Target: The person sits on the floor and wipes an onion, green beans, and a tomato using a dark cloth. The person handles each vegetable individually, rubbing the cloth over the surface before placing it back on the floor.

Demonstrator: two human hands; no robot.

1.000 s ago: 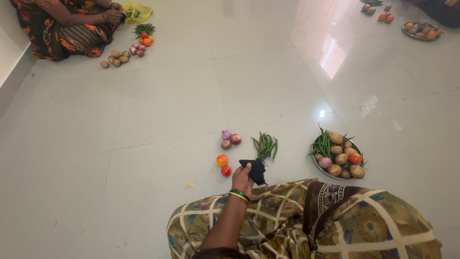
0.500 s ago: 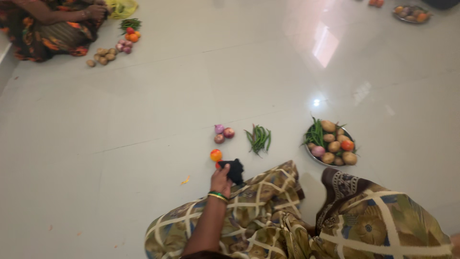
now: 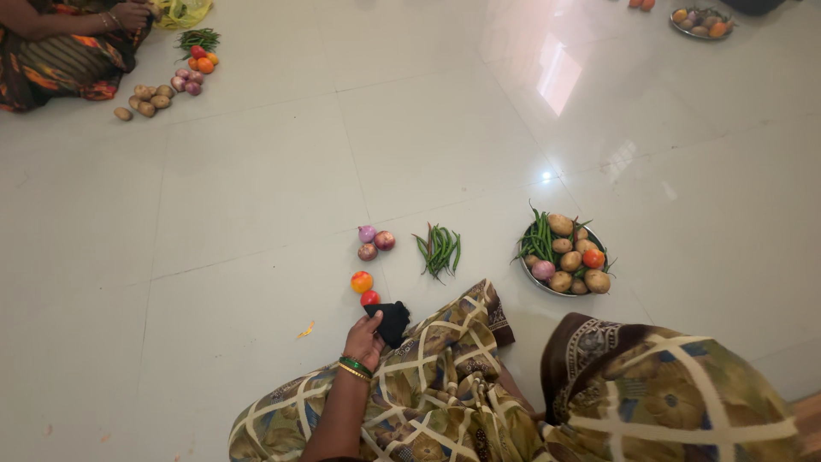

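My left hand [image 3: 363,340], with green and gold bangles at the wrist, grips a black cloth [image 3: 391,320] on the pale tiled floor, just in front of my patterned lap. The cloth lies right beside a red tomato [image 3: 369,298], and an orange tomato [image 3: 362,281] sits just beyond it. Farther out are three small onions [image 3: 375,242] and a bunch of green chillies [image 3: 440,248]. My right hand is out of sight.
A steel plate [image 3: 547,290] of potatoes, tomatoes, onions and green beans stands to the right. Another person [image 3: 60,43] sits at the far left with vegetables [image 3: 154,94] on the floor. A second plate [image 3: 701,21] is at the far right. A yellow scrap [image 3: 305,329] lies near my hand.
The view has swung, so the vegetables sit differently in the frame. My left hand keeps hold of the black cloth beside the tomatoes.
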